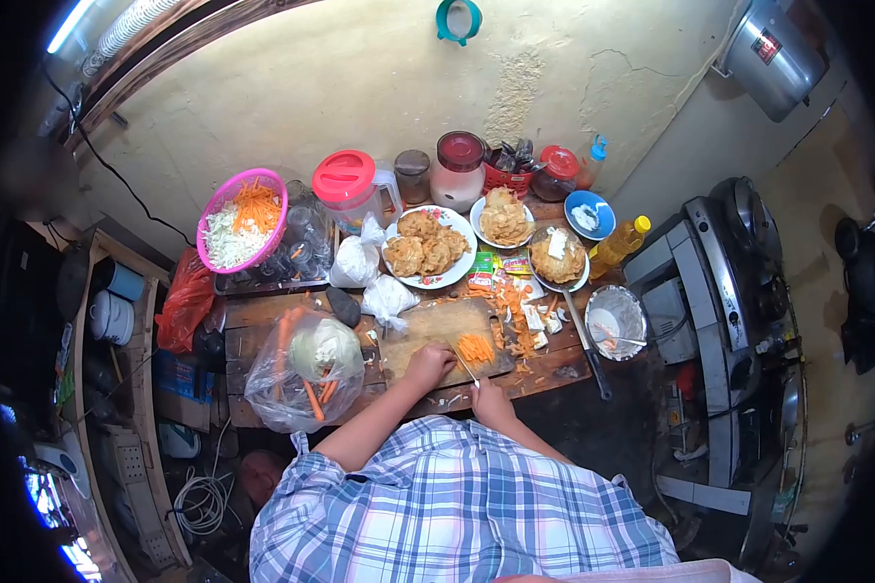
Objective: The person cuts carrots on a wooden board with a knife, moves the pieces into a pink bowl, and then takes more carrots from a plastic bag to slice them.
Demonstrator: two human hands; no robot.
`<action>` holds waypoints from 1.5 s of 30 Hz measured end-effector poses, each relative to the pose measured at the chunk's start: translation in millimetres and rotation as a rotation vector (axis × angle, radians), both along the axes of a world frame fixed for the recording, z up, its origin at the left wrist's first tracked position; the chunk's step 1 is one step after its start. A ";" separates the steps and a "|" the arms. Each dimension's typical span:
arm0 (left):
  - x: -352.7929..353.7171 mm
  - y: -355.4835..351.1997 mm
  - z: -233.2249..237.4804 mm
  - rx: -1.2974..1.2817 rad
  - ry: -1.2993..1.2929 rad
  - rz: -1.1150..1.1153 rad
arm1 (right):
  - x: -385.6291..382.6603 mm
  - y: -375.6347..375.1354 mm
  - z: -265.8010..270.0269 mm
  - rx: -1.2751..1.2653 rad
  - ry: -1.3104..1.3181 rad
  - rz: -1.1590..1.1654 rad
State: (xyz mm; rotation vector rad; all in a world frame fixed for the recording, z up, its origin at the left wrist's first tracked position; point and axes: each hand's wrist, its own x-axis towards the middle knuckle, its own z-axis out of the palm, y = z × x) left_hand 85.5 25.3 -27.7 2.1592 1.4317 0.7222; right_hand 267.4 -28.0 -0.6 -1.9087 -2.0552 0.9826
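Pink bowl (201, 231): cabbage (226, 243), carrot shreds (256, 206) | left grip (430, 364) unclear, on board (428, 330) | right grip (491, 396) clasping knife (465, 367)

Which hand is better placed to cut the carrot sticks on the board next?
Right: the right hand holds the knife beside the carrot sticks, while the left hand rests on the cutting board without a tool.

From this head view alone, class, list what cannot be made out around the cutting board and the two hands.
Head view only:
- left hand: what its fingers press on the cutting board is hidden beneath the hand.
- knife: handle hidden in the right hand; blade too small to judge.
- plastic bag: contents blurred by the film.
- packets: print too small to read.
- frame corners: dark at the lens edge.
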 end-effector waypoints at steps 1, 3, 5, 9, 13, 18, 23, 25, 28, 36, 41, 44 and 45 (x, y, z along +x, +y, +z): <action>-0.3 0.4 -2.5 -0.005 -0.009 0.001 | -1.6 0.8 -2.0 -0.003 0.001 0.003; 1.0 0.7 -4.1 -0.010 -0.020 0.000 | -5.8 3.9 -5.3 -0.019 -0.053 0.018; 1.8 -0.1 -2.3 -0.031 -0.004 0.027 | -8.5 6.0 -6.6 -0.013 -0.060 0.027; 1.4 -0.5 -7.7 -0.011 0.001 0.030 | -10.0 6.5 -18.4 0.003 0.036 -0.033; 0.7 -0.7 -9.0 0.007 -0.052 0.021 | -4.9 3.6 -11.0 -0.029 0.034 -0.021; 0.1 -0.8 -9.1 -0.004 -0.057 0.014 | -6.2 2.2 -11.2 0.006 -0.056 0.034; 1.4 -1.8 -8.4 0.029 -0.061 0.035 | -12.0 9.1 -14.4 -0.021 -0.013 0.004; 1.7 -3.2 -9.8 0.025 -0.053 0.037 | -10.7 7.5 -15.7 -0.020 0.025 -0.028; 1.7 -3.2 -10.0 0.020 -0.041 0.042 | -8.9 5.0 -13.6 -0.008 0.089 -0.021; 4.1 -5.6 -8.9 0.034 -0.064 0.059 | -13.4 6.4 -10.4 -0.001 -0.035 0.039; 3.5 -6.3 -12.6 0.076 -0.044 0.043 | -15.0 6.6 -10.7 0.011 0.056 0.002; 3.4 -6.7 -11.4 0.081 -0.045 0.031 | -11.6 4.4 -11.6 0.003 0.054 0.006; 3.6 -6.9 -11.3 0.080 -0.047 0.033 | -11.2 3.9 -10.1 -0.014 0.029 0.019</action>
